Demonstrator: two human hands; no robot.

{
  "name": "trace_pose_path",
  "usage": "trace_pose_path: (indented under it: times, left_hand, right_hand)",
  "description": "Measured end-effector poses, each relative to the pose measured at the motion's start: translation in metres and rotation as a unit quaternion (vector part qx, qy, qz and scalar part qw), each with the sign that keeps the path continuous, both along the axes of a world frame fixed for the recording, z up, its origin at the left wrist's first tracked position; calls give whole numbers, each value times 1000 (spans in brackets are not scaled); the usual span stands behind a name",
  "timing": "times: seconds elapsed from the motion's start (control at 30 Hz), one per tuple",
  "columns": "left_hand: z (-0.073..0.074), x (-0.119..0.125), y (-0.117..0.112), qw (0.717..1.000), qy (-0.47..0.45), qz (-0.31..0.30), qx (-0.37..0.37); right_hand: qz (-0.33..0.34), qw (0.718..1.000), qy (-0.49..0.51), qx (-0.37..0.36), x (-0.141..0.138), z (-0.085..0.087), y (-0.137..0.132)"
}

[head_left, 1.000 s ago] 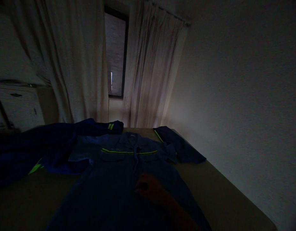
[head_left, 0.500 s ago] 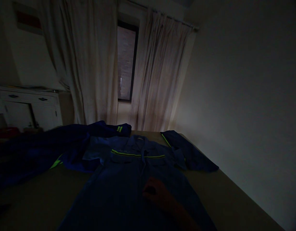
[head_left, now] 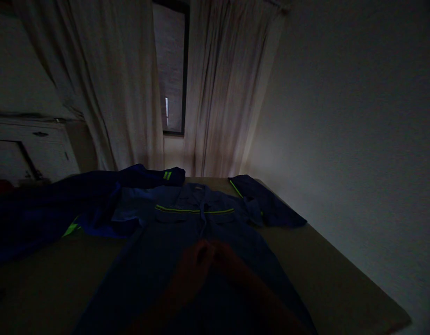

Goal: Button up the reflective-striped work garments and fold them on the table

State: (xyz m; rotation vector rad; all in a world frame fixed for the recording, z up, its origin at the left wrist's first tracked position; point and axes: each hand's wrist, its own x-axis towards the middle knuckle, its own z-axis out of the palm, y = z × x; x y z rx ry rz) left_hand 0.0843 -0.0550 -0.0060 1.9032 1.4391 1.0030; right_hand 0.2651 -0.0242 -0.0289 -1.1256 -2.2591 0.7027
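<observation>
The left hand [head_left: 187,274] and right hand [head_left: 228,263] lie close together on a blue jacket [head_left: 166,232]. Pale curtains [head_left: 131,93] hang beyond them.

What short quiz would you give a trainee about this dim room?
1. True or false: the jacket lies spread out, front up, on the tan surface.
2. What colour is the stripe across its chest? A red; B neon yellow-green; C white.
3. Where do the left hand and the right hand meet?

Key: 1 true. 2 B. 3 On the jacket's front, at its middle line, below the stripe. It is too dark to tell whether they grip the cloth.
</observation>
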Motion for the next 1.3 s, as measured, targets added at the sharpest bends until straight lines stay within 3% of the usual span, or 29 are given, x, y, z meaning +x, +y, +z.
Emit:
trace_pose_path:
  times: [0.13, 0.3, 0.5, 0.73, 1.07, 1.3]
  left_hand:
    - [-20, -24, 18, 995, 79, 58, 17]
    - [-32, -31, 24, 989, 143, -32, 17]
    - [-31, -24, 22, 998, 22, -65, -14]
    - [-12, -25, 16, 990, -66, -111, -52]
    - [-11, -31, 24, 988, -98, -115, -42]
    - [-18, -30, 25, 995, -80, -50, -25]
  right_hand:
    - [14, 1000, -12, -1, 0, 11, -6]
    - [25, 999, -39, 3, 0, 20, -11]
    - [15, 999, -30, 1, -1, 18, -11]
    - [-15, 1000, -18, 8, -5, 20, -13]
    - [-44, 997, -24, 50, -4, 12, -13]
    - [-36, 997, -24, 68, -5, 16, -16]
